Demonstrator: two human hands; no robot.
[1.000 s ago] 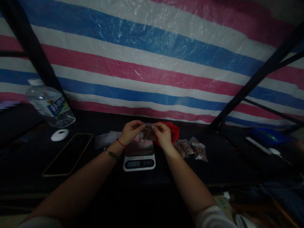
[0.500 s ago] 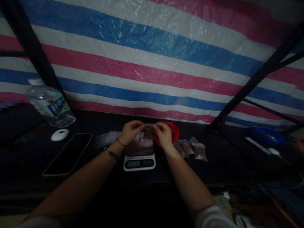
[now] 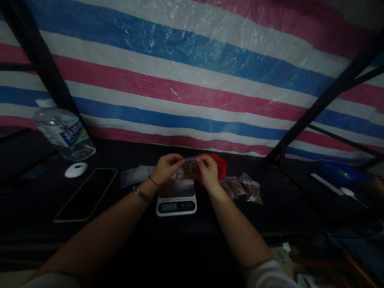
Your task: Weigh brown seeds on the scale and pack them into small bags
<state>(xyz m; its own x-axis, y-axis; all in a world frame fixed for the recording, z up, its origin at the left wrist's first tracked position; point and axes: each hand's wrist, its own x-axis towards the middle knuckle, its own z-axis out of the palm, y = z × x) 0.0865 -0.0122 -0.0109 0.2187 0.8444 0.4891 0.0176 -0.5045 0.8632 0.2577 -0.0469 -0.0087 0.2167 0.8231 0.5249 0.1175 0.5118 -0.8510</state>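
A small clear bag with brown bits inside (image 3: 191,169) hangs above the scale's plate, pinched at its top edge from both sides. My left hand (image 3: 167,169) grips the left corner, and my right hand (image 3: 208,171) grips the right one. Beneath them stands the white kitchen scale (image 3: 176,208), its small display facing me. Behind my right hand lies a red plastic bag (image 3: 221,166), partly hidden. Several filled clear bags (image 3: 237,186) lie to the right of it. Flat clear bags (image 3: 136,175) rest left of my left wrist.
On the left are a large clear bottle (image 3: 64,132), a white oval object (image 3: 76,170) and a phone (image 3: 87,195). A blue item (image 3: 339,172) and a white strip (image 3: 326,184) lie far right. Dark metal posts flank the striped sheet (image 3: 180,96).
The held bag looks slightly more spread and its contents show more clearly. Both hands have shifted only a little to the right.
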